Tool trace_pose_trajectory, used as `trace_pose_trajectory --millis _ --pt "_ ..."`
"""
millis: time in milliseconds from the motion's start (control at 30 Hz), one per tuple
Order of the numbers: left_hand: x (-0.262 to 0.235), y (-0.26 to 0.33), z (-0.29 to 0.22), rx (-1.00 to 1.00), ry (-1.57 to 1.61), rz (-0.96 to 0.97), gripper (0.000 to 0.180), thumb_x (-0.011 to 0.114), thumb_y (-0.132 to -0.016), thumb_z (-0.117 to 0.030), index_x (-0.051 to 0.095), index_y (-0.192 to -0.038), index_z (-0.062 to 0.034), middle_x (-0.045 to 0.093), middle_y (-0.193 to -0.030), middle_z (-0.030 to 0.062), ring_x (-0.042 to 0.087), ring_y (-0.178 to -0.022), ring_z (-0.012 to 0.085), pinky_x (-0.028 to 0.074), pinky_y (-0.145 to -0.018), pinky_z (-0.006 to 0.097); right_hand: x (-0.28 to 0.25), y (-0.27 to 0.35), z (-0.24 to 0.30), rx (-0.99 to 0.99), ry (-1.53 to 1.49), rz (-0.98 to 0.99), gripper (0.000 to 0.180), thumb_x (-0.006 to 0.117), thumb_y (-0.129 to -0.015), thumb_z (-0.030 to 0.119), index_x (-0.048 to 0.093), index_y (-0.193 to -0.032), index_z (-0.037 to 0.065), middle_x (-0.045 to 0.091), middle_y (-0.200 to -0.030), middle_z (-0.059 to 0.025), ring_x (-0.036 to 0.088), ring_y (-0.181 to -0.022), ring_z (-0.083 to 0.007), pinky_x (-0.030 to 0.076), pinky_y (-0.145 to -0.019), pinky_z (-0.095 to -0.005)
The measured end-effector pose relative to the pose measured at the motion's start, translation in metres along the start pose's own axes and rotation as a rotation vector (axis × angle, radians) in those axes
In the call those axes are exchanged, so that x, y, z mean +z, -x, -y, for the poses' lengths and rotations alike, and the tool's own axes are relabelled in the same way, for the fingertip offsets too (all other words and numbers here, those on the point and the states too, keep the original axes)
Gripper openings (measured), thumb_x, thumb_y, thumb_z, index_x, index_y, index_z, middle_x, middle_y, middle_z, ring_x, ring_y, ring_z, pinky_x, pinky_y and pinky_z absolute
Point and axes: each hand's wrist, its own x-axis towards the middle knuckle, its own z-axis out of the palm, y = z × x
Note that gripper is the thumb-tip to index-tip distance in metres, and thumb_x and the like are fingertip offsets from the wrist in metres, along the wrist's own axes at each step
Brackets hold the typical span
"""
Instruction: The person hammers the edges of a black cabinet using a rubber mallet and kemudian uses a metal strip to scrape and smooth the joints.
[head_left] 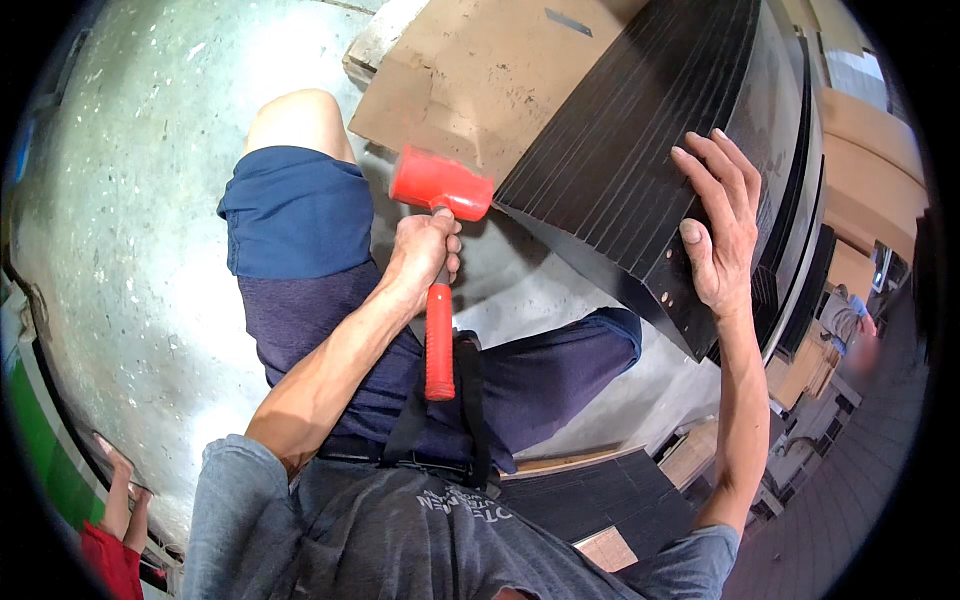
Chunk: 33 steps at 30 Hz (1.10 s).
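Head view: the stack (625,150) of black boards serves as landmark, its long axis running away from the person and slanting to the right. The mallet (442,184) is off the stack's near left corner, its red head lying crosswise with one face toward that corner; a gap shows between them, though depth cannot be confirmed. Its handle points back toward the person's lap. The left hand (424,246) is closed around the handle just below the head, left of the stack. The right hand (724,225) is spread wide, palm down, and appears to rest on the stack's near right part; it is the nearer hand to the boards. Judged decisive: the line from mallet face to near left corner. Cardboard (470,85) lies left of the stack.
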Motion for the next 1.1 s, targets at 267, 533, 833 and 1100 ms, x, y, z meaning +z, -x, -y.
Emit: trace_pose_trajectory --millis 267,533,833,1100 --pt "0.006 -0.003 0.002 0.032 -0.184 -0.013 0.027 0.049 -0.097 -0.028 0.055 -0.094 -0.0014 0.050 -0.062 -0.0013 0.045 -0.042 0.0085 0.039 -0.038 0.025 0.002 0.001 -0.001 0.009 -0.001 -0.013 0.052 0.046 -0.092 0.046 0.061 -0.124 0.007 0.053 -0.132 -0.0130 0.041 -0.130 -0.0331 0.030 -0.108 -0.0453" --pt "0.005 -0.012 0.002 0.174 -0.217 -0.030 0.031 0.049 -0.097 -0.028 0.056 -0.088 0.0008 0.048 -0.060 -0.0006 0.044 -0.040 0.0099 0.037 -0.037 0.027 0.003 0.003 -0.005 -0.025 -0.002 -0.039 0.051 0.047 -0.092 0.045 0.061 -0.124 0.007 0.054 -0.132 -0.0129 0.042 -0.129 -0.0330 0.031 -0.108 -0.0450" --pt "-0.006 -0.020 -0.013 0.211 -0.333 -0.089 0.034 0.046 -0.099 -0.029 0.056 -0.092 0.0031 0.047 -0.059 -0.0014 0.043 -0.040 0.0090 0.036 -0.037 0.025 0.002 0.001 -0.003 -0.032 0.009 -0.054 0.051 0.049 -0.091 0.044 0.061 -0.124 0.007 0.054 -0.132 -0.0127 0.042 -0.129 -0.0328 0.031 -0.107 -0.0445" --pt "0.001 0.008 -0.018 0.278 -0.389 0.046 0.034 0.048 -0.097 -0.027 0.058 -0.089 0.0044 0.050 -0.061 0.0015 0.046 -0.042 0.0103 0.036 -0.040 0.027 0.002 0.001 -0.002 -0.031 -0.002 -0.052 0.050 0.050 -0.090 0.042 0.061 -0.122 0.005 0.055 -0.130 -0.0127 0.043 -0.127 -0.0332 0.031 -0.107 -0.0444"
